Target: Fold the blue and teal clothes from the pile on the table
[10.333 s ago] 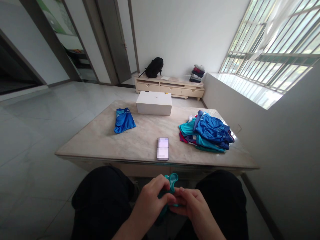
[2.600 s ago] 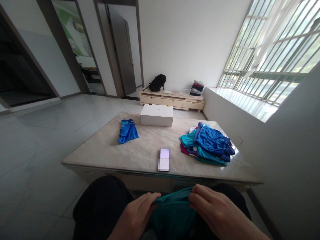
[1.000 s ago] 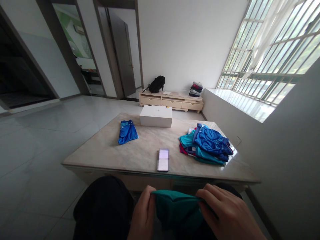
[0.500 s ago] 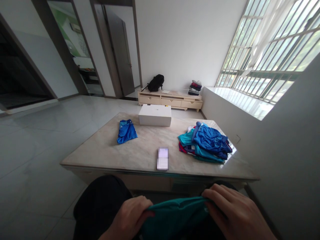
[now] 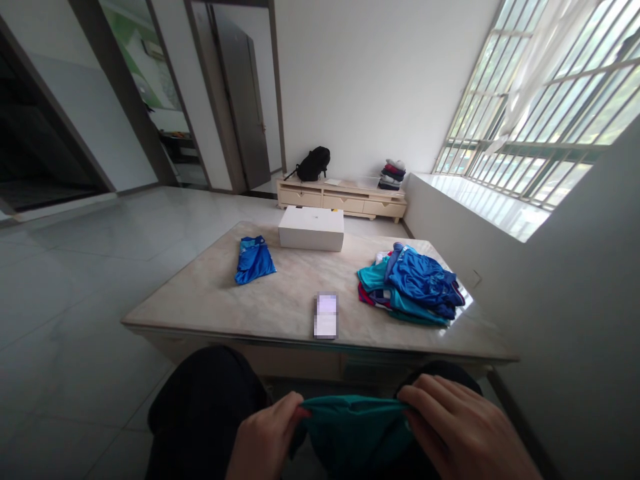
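Note:
A teal green garment [image 5: 356,427] hangs between my hands over my lap, its top edge pulled fairly straight; its lower part runs out of view, so I cannot tell its exact kind. My left hand [image 5: 270,427] pinches one upper corner. The opposite corner is gripped by my right hand [image 5: 453,417], with thumb below and fingers on top. Beyond them, on the marble-topped table [image 5: 200,300], a heap of blue, teal and red clothes [image 5: 420,283] lies at the right. One folded blue garment [image 5: 255,260] lies apart at the left.
A phone [image 5: 326,316] lies near the table's front edge. At the far edge stands a white box [image 5: 311,230]. Behind, a low cabinet [image 5: 345,200] carries a black backpack [image 5: 315,163] and a stack of folded clothes [image 5: 392,175]. My knees [image 5: 205,393] are below the table's edge.
My left hand has shifted a little right and my right hand slightly left, bringing them closer together. The teal garment's top edge is now more level and hangs lower in the middle.

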The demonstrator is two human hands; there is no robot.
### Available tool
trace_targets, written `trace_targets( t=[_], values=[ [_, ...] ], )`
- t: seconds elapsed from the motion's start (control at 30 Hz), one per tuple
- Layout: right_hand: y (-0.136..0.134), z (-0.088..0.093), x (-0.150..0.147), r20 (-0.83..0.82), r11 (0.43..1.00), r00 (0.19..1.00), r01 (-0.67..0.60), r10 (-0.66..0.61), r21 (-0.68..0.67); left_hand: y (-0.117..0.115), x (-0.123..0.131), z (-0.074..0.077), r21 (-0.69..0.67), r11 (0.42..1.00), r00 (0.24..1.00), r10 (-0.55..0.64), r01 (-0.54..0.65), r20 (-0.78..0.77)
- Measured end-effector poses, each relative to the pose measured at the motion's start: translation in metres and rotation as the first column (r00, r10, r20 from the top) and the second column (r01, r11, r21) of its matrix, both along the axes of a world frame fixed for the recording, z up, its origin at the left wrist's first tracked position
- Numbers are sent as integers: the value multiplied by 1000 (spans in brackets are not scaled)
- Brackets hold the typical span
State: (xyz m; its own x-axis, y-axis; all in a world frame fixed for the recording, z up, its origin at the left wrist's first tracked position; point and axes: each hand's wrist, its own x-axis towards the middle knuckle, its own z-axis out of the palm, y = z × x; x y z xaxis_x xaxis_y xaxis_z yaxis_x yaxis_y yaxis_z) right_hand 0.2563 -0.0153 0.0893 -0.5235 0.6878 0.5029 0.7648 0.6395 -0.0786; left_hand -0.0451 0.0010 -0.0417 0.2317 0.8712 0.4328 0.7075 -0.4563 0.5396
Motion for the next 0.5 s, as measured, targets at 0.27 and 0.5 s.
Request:
trace_targets(
  t=[0.27, 0.5],
  values=[
    [4, -4, 1, -7, 1000, 1000, 29, -29, -2, 1, 8, -9, -350, 936, 978, 34, 42, 207],
    [5, -18, 23, 27, 988, 995, 96, -94, -117, 10, 15, -7, -320, 939, 986, -80, 123, 145]
  ],
)
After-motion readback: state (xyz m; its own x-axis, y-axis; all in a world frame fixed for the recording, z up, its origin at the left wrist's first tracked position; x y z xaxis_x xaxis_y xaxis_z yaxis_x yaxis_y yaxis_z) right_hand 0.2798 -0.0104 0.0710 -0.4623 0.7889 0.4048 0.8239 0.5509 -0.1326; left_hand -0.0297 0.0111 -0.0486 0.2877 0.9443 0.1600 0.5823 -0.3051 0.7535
